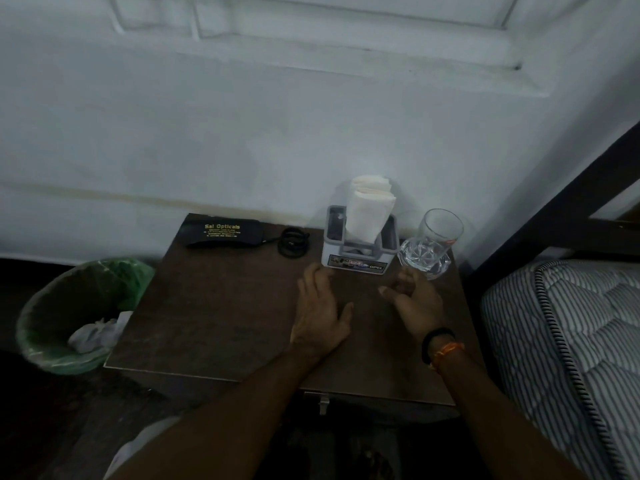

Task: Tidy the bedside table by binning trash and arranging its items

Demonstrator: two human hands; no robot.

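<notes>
neither hand holds anything: the left hand (pixel 320 311) lies flat, fingers straight, on the dark brown wooden bedside table (pixel 214 306), fingertips near the grey plastic napkin holder (pixel 356 259); the right hand (pixel 415 299) hovers loosely curled beside the clear faceted drinking glass (pixel 431 245). crumpled white tissue (pixel 95 336) sits in the green-lined bin (pixel 45 306).

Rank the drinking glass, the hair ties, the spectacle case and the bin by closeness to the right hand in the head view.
From the right hand:
1. Drinking glass, just beyond it, at the table's right.
2. Hair ties, back centre.
3. Spectacle case, back left.
4. Bin, on the floor left.
</notes>
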